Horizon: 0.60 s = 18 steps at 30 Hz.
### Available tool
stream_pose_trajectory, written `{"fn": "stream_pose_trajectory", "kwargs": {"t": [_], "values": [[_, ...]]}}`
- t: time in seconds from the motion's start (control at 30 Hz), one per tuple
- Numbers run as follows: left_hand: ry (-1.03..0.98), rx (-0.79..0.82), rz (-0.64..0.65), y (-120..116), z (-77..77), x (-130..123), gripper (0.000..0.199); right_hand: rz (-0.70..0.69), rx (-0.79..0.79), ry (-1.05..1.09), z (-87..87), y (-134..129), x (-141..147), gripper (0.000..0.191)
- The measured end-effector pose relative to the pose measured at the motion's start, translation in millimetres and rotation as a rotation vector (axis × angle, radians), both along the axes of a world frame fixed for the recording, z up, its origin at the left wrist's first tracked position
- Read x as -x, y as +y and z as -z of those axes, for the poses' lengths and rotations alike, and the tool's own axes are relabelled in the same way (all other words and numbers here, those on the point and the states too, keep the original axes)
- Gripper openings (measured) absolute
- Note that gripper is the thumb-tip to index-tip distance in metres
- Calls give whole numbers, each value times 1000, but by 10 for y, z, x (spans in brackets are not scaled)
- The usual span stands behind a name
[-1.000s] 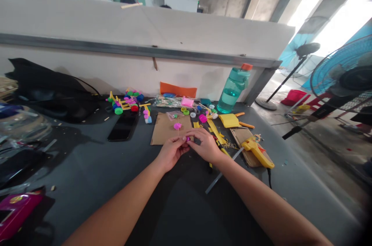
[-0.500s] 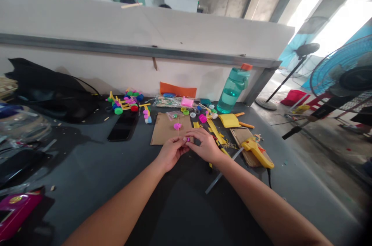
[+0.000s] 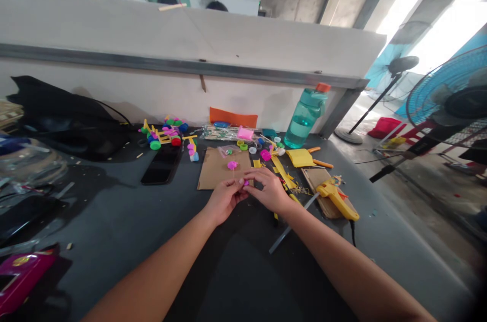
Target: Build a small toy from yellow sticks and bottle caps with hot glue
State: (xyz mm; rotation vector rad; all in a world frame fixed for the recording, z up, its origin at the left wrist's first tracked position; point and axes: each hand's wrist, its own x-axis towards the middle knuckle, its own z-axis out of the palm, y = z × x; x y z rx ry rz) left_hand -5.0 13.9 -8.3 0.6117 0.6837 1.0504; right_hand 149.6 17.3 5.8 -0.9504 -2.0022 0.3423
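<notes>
Between my two hands, at the near right corner of a cardboard sheet [image 3: 211,170], is a small purple-pink piece [image 3: 246,183], mostly covered by fingers. My left hand [image 3: 225,200] pinches it from the left with thumb and fingertips. My right hand [image 3: 268,190] closes on it from the right, fingers curled over the top. Its exact kind is too small to make out; it resembles soft clay or a cap. Just beyond my hands, a pink lump [image 3: 232,165] lies on the cardboard, close to a small clear bag [image 3: 227,151] with something green in it.
A yellow glue gun [image 3: 337,199] rests on a board at right, near yellow strips [image 3: 283,172] and orange-handled scissors [image 3: 321,163]. Behind stand a teal bottle [image 3: 300,121] and a pink packet [image 3: 245,133]. Left are a phone [image 3: 160,166] and colourful wheeled models [image 3: 163,134].
My hands stay in nearly the same place, with only slight finger movement around the small purple-pink piece. In the background, a person's head has shifted a little left.
</notes>
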Motion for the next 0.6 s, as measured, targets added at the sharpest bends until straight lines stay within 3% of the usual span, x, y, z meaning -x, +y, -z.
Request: {"fn": "stream_pose_trajectory", "kwargs": {"t": [0.6], "values": [[-8,10,6,3,4,12,18,25,4,-4,0,12,-2,14]]}}
